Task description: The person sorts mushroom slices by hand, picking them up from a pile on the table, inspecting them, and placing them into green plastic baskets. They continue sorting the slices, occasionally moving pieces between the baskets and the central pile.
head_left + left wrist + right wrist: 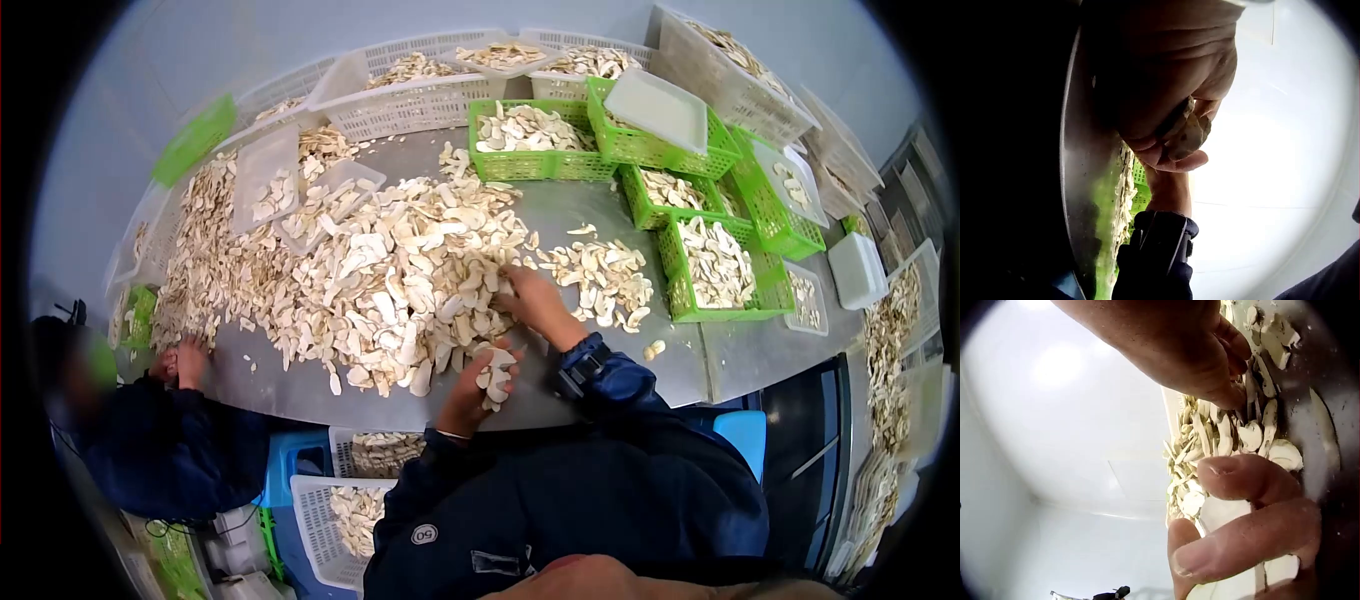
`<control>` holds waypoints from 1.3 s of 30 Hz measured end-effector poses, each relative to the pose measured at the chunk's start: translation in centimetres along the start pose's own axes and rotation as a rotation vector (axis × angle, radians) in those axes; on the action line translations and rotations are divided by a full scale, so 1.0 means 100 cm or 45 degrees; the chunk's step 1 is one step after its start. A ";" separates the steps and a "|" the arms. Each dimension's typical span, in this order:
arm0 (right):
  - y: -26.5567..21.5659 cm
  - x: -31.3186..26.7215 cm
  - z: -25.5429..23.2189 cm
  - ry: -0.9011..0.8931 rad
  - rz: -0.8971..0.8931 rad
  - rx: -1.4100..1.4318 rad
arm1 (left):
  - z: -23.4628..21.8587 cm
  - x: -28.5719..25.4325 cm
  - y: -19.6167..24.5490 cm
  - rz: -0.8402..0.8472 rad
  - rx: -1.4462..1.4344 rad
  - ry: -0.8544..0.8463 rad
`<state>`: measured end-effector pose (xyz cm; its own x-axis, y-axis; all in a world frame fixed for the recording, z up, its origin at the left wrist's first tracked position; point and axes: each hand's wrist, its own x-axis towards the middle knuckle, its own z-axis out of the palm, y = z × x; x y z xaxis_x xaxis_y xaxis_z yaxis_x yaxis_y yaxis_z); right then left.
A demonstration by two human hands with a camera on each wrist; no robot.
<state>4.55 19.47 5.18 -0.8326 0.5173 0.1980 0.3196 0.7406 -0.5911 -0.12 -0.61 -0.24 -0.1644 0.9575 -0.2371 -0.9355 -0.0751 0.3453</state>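
While cupped, left hand (478,385) grip round mushroom slices (495,368); right hand (530,300) grip unclear in pile (400,280).

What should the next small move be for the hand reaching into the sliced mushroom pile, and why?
Probably the right hand should pinch one more slice from the mushroom pile and pass it to the left hand, which already holds a few slices with room for more. Its fingers are already among the slices.
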 end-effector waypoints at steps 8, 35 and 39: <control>0.029 -0.035 -0.039 0.004 0.311 0.326 | 0.006 0.000 0.001 -0.025 0.010 -0.037; 0.001 -0.020 -0.036 -0.340 -0.041 0.413 | 0.023 -0.005 0.005 0.076 0.074 0.007; -0.003 -0.007 -0.012 -0.013 -0.330 0.039 | 0.015 -0.005 0.006 0.027 0.015 0.007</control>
<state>5.56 19.41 6.15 -0.8896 0.3071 0.3381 0.0810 0.8346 -0.5449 -0.07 -0.72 1.47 -0.1860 0.9542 -0.2342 -0.9281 -0.0923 0.3607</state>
